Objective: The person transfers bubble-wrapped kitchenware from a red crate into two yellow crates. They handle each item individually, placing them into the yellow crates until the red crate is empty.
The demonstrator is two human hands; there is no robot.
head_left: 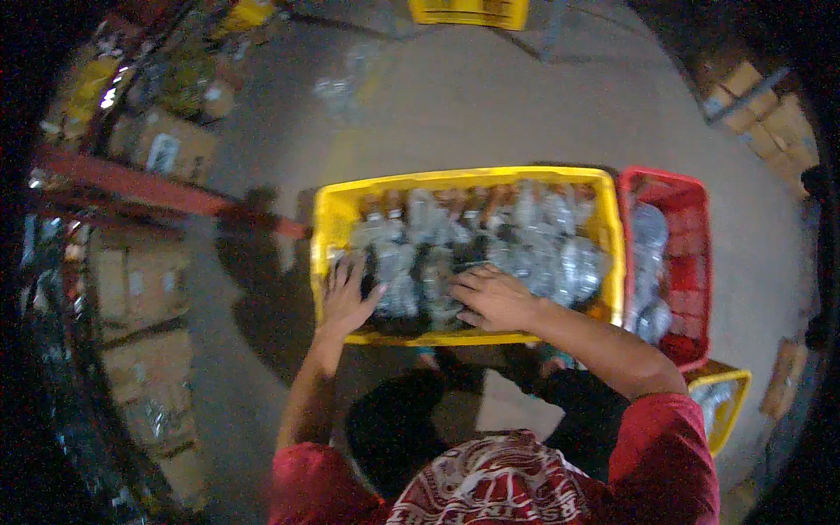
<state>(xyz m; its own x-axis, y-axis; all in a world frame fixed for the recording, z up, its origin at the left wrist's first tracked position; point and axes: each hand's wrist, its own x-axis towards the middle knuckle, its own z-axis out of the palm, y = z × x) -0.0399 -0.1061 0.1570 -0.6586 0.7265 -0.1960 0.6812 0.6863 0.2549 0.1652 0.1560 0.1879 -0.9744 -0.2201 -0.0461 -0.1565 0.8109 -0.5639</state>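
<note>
Two bare hands reach down among clear-wrapped packages [398,276] packed in a yellow crate [468,339] on a warehouse floor [525,114]. The left hand [347,304] has its fingers spread, pointing away from the body, with the thumb standing off toward the right hand [497,299]; packages lie directly beside that thumb, while the crate's left wall runs just outside the other fingers. The fingers of the right hand point left across the middle of the crate, bent slightly over the wrapping, with packages beneath their tips, more beyond them and a further group behind the knuckles. Whether those right fingers pinch a package or merely rest on the plastic cannot be told, as the tips blend into the glossy film. Well to the right of the fingers, a red crate [697,262] stands against the yellow one, holding more wrapped goods [648,241]; past the right elbow, a smaller yellow crate [739,413] is partly hidden behind a red sleeve [669,446]. Blur and glare obscure what the packages contain, and the right forearm covers part of the near rim. Far beyond the fingertips, another yellow container [470,12] is cut off by the upper edge.
</note>
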